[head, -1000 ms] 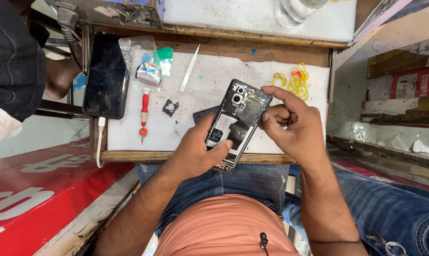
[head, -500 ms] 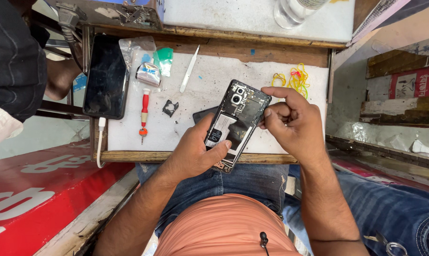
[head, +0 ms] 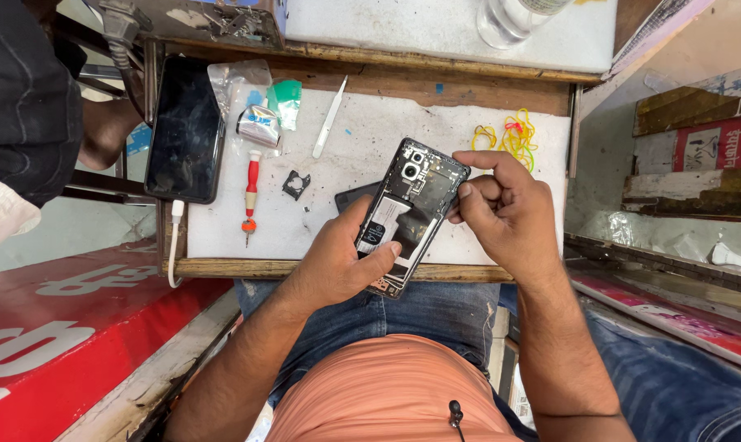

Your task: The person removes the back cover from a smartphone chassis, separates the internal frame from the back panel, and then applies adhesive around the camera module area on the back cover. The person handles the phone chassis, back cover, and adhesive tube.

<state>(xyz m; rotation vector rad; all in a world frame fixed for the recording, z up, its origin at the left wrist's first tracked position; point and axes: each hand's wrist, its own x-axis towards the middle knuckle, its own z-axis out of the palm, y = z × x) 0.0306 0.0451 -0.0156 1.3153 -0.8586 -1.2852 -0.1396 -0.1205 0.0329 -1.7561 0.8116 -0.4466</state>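
Head view: an opened phone [head: 410, 214], back cover off, is held over the near edge of the white work board [head: 370, 139]. Its long axis runs diagonally, camera end up and to the right, bottom end toward the person's lap. The left hand [head: 338, 262] grips the lower half, thumb across the exposed interior. The right hand [head: 510, 214] has its fingers curled, fingertips pinched at the upper right edge, just beside the camera end.
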